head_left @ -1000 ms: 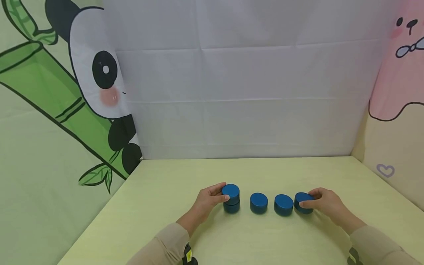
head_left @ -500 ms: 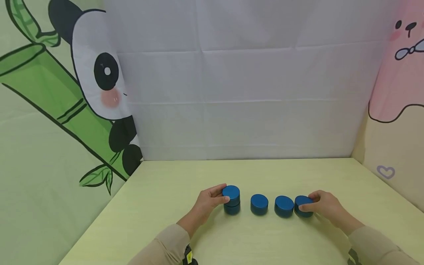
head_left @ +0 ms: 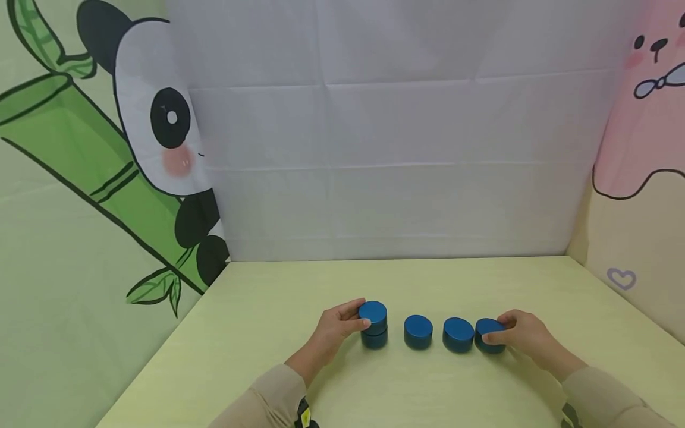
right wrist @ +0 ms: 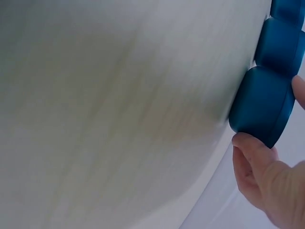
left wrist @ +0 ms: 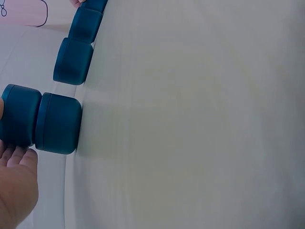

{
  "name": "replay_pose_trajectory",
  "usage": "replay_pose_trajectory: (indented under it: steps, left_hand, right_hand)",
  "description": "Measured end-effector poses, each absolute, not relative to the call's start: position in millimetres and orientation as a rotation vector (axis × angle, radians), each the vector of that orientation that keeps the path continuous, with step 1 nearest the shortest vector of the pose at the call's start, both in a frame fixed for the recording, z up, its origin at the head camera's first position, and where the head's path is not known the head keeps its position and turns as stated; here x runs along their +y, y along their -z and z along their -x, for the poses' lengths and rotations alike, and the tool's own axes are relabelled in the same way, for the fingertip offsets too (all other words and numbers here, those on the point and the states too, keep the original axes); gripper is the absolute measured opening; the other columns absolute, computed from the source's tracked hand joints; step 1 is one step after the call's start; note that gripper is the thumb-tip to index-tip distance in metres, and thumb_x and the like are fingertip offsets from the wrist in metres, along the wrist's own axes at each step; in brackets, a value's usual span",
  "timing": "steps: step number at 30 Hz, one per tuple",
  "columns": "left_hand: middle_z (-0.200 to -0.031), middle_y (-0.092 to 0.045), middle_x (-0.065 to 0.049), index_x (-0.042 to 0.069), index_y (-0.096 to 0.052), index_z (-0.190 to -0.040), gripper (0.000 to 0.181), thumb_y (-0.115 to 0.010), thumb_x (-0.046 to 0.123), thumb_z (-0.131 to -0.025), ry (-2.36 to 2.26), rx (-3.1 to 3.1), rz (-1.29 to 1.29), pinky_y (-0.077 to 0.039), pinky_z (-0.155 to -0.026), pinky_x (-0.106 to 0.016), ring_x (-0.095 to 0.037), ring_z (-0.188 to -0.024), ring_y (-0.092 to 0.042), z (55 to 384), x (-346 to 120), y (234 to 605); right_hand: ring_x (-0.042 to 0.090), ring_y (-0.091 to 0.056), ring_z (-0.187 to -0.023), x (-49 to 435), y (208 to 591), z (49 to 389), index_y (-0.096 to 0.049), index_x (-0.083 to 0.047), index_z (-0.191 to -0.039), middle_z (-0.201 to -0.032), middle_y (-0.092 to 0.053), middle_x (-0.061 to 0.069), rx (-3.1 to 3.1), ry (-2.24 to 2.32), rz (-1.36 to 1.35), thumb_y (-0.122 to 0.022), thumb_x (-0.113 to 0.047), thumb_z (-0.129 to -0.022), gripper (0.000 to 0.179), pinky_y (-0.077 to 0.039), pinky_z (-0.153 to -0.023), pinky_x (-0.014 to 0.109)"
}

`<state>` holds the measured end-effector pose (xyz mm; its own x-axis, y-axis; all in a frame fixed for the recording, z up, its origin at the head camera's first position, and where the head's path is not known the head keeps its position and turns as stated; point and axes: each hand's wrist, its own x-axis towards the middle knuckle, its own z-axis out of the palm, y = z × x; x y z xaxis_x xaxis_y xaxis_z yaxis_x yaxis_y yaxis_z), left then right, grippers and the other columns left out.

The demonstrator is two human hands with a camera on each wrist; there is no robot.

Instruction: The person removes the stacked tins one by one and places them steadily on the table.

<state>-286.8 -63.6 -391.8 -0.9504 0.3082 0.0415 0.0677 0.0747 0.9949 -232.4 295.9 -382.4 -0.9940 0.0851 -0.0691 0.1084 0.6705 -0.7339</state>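
Head view: left hand (head_left: 334,330) grips upper cylinder (head_left: 373,314), right hand (head_left: 528,336) pinches rightmost cylinder (head_left: 488,326)

- Table (head_left: 278,283): pale yellow.
- Sheet (head_left: 396,131): whitish, creased, upright behind table.
- Panda (head_left: 140,113): drawn, left of sheet, pink cheek.
- Bamboo (head_left: 101,163): green, slanted.
- Pink animal (head_left: 634,137): upper right, bow tie (head_left: 660,81).
- Heart (head_left: 612,277): purple outline, below animal.

Satin-smooth blue cylinders (head_left: 418,331) on a pale, matt tabletop (head_left: 267,288).
The cylinders have a soft sheen, though metal or plastic is hard to tell; the tabletop shows faint wood-like streaks. The white backdrop (head_left: 396,128) looks like dull, creased cloth, the beige sleeves (head_left: 270,395) like matt, smooth fabric.
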Motion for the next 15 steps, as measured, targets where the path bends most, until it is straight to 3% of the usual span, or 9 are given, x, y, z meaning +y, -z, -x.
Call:
replay_pose_trajectory:
  steps: [8, 15]
  left_hand:
    - [-0.138, -0.046, -0.017, 0.005, -0.049, -0.134, 0.056, -0.07, 0.015, -0.083, -1.986, 2.166, -0.381, -0.038, -0.103, -0.043, -0.033, -0.129, -0.042, 286.4, -63.5, 392.9]
    - [-0.138, -0.046, -0.016, 0.006, -0.05, -0.134, 0.056, -0.07, 0.016, -0.083, -1.991, 2.159, -0.374, -0.038, -0.103, -0.043, -0.032, -0.128, -0.042, 287.4, -62.8, 392.7]
  right_hand:
    - [0.033, -0.053, -0.098, 296.4, 384.2, 233.4, -0.044, 0.015, -0.12, -0.112, -0.053, 0.028, 2.832, 1.247, -0.143, -0.078, -0.033, -0.073, 0.075, -0.049, -0.08, 0.043]
    - [0.046, -0.046, -0.11, 298.6, 384.3, 233.8, -0.035, 0.017, -0.128, -0.124, -0.042, 0.037, 2.8, 1.234, -0.105, -0.076, -0.042, -0.073, 0.09, -0.045, -0.088, 0.052]
